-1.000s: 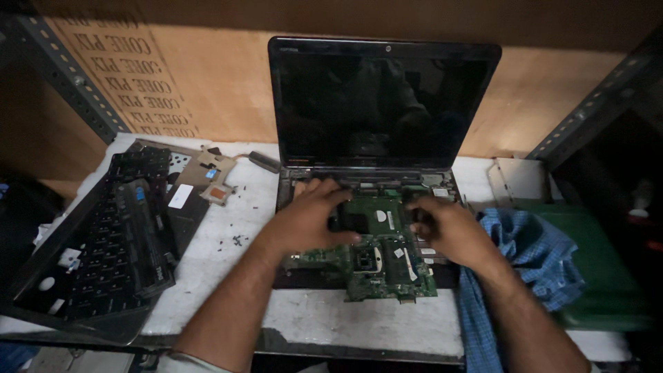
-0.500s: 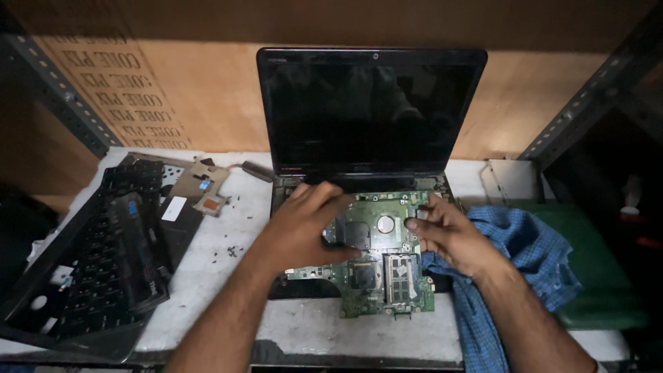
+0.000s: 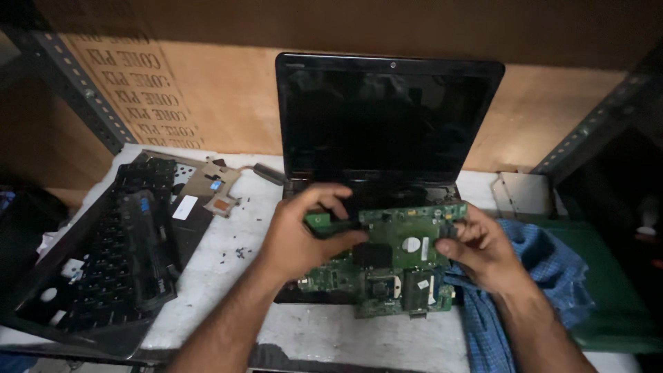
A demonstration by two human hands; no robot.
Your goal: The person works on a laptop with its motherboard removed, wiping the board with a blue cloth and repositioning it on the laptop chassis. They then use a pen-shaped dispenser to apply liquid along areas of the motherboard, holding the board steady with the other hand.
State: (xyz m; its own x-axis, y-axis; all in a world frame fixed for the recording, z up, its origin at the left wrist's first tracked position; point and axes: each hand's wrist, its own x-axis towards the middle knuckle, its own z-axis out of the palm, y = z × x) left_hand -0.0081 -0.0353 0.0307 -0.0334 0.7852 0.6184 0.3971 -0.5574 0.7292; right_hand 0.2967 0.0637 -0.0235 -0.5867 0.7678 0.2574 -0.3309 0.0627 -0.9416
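Head view, looking down on a white workbench (image 3: 207, 276). My left hand (image 3: 297, 238) has its fingers curled closed on the far left part of the green circuit board (image 3: 387, 266), thumb and fingertips pinching near a small black part at that edge. My right hand (image 3: 483, 249) grips the board's right edge, fingers bent closed on it. The board sits over the open base of a black laptop (image 3: 390, 117), near the middle of the bench; I cannot tell whether it is lifted clear of the base or resting in it. The laptop's dark screen stands upright at the far side, facing me.

Left of the laptop: a black keyboard frame (image 3: 103, 262) lying flat, tilted against the bench's near left corner. Far of it, a small metal heat-sink piece with a pipe (image 3: 224, 186). A few tiny dark screws (image 3: 242, 253) are scattered on the bench between the frame and my left hand.

Right side: a blue checked cloth (image 3: 545, 276) under my right wrist, a green surface (image 3: 621, 304) beyond it, and a pale metal bracket (image 3: 521, 197) at the far right.
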